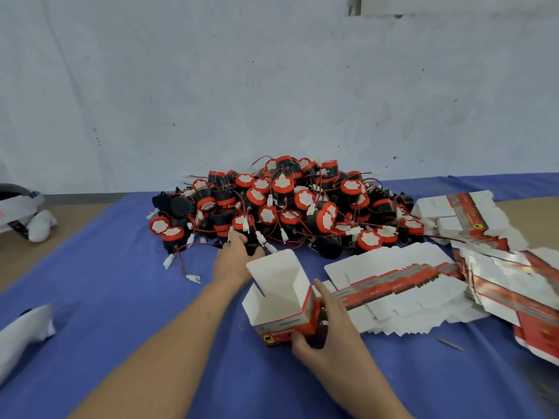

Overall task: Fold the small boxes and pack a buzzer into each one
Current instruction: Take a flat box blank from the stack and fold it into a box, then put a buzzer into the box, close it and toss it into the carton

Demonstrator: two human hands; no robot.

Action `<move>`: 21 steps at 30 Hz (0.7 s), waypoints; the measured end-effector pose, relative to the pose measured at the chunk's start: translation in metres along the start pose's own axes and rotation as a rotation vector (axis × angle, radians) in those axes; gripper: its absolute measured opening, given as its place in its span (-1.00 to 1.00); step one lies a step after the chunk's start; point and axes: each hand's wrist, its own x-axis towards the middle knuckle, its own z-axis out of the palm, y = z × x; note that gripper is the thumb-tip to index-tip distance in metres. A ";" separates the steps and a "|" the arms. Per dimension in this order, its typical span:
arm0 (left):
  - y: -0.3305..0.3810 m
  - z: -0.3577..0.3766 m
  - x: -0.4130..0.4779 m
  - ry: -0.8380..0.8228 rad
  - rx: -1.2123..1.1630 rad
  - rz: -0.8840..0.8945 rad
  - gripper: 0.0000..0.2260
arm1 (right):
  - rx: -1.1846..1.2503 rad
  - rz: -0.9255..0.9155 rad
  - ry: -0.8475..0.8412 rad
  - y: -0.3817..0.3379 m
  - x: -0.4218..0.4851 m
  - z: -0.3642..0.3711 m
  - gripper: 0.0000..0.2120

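Box [279, 300] was held mouth-up for loading, R hand [325, 331] fingers curled round it. Centre-frame buzzer [253, 248] was pinched by L hand [234, 258].

We face a pale, scuffed wall [211, 86] w/ dark flecks, evenly lit. Below it a tan surface [538, 216] runs L to R, blue cloth [106, 267] spread across its middle.

Buzzer pile [287, 204] behind open box [281, 300], flat boxes [423, 285] right.
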 end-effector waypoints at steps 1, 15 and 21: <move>0.000 -0.004 -0.005 0.035 -0.036 0.008 -0.71 | -0.038 -0.006 0.022 0.001 0.001 0.000 -0.16; -0.038 -0.065 -0.153 0.712 -0.580 0.199 -0.55 | -0.296 -0.185 0.284 -0.018 -0.023 -0.001 -0.26; -0.020 -0.047 -0.170 0.708 0.092 0.888 -0.40 | 0.245 -0.300 0.379 -0.041 -0.050 0.025 -0.59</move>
